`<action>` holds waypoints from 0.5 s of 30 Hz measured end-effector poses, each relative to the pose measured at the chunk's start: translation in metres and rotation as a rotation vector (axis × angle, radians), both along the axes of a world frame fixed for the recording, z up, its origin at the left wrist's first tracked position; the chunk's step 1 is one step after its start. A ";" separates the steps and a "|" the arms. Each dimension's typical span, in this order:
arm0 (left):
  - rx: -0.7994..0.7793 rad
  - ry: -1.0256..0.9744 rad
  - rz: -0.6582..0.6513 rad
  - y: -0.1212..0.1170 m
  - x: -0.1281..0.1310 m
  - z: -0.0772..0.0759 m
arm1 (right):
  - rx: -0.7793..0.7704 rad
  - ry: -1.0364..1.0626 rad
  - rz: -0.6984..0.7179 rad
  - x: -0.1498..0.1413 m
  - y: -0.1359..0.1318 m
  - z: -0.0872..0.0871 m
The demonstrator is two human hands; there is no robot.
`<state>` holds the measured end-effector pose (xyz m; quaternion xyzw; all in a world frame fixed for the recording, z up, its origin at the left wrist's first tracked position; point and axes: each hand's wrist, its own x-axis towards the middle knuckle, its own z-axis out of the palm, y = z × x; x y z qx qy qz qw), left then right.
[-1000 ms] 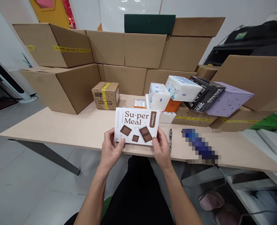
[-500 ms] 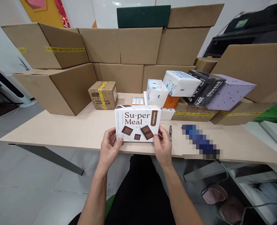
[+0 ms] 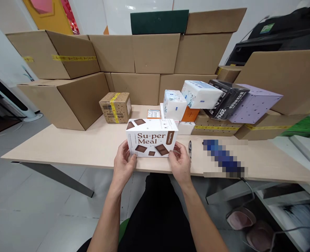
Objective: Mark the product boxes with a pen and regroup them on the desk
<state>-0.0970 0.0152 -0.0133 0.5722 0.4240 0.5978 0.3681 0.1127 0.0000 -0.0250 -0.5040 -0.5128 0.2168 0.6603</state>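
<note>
A white "Su-per Meal" box [image 3: 151,138] printed with brown chocolate squares is held just above the near edge of the light wooden table [image 3: 65,145]. My left hand [image 3: 123,164] grips its lower left corner, thumb on the front face. Gripping the lower right corner is my right hand [image 3: 180,163]. The box is tilted so that its top face and its front face both show.
Large cardboard boxes [image 3: 65,94] are stacked along the table's back and left. A small taped carton [image 3: 115,106], white tissue packs [image 3: 173,104], black and purple packages [image 3: 251,103] and a pen [image 3: 190,148] lie behind and right of the box. A printer [image 3: 275,38] stands at the far right.
The box has tipped back and come lower towards the table edge, so its top face now shows. Both hands have kept their grip on its lower corners.
</note>
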 end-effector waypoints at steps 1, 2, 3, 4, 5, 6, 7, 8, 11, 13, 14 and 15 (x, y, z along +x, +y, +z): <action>0.002 0.018 0.007 0.000 0.000 0.000 | -0.005 0.005 0.000 0.000 0.000 -0.001; 0.005 0.044 0.016 0.000 -0.001 0.001 | -0.010 0.010 -0.001 0.000 0.001 -0.001; 0.010 0.073 0.027 0.000 -0.001 0.001 | -0.014 0.014 -0.001 0.000 0.001 -0.002; 0.017 0.101 0.037 0.000 -0.002 0.001 | -0.016 0.018 0.001 0.000 0.002 -0.003; 0.024 0.123 0.045 0.000 -0.002 0.001 | -0.015 0.021 0.006 0.000 0.002 -0.003; 0.031 0.138 0.050 0.001 -0.003 0.000 | -0.010 0.019 0.012 0.000 0.002 -0.004; 0.038 0.145 0.053 0.001 -0.004 0.000 | -0.003 0.010 0.015 0.001 0.002 -0.004; 0.044 0.143 0.054 0.002 -0.004 -0.001 | 0.004 -0.004 0.014 0.001 0.002 -0.004; 0.061 0.107 0.051 0.002 -0.003 -0.001 | 0.017 -0.048 0.018 0.002 0.000 -0.002; 0.066 0.073 0.046 0.001 -0.002 -0.002 | 0.024 -0.035 0.061 0.002 -0.002 0.002; 0.063 0.060 0.046 0.001 -0.002 -0.002 | 0.029 -0.011 0.090 0.003 -0.003 0.003; 0.058 0.052 0.052 0.000 -0.002 -0.003 | 0.034 0.018 0.119 0.003 -0.003 0.004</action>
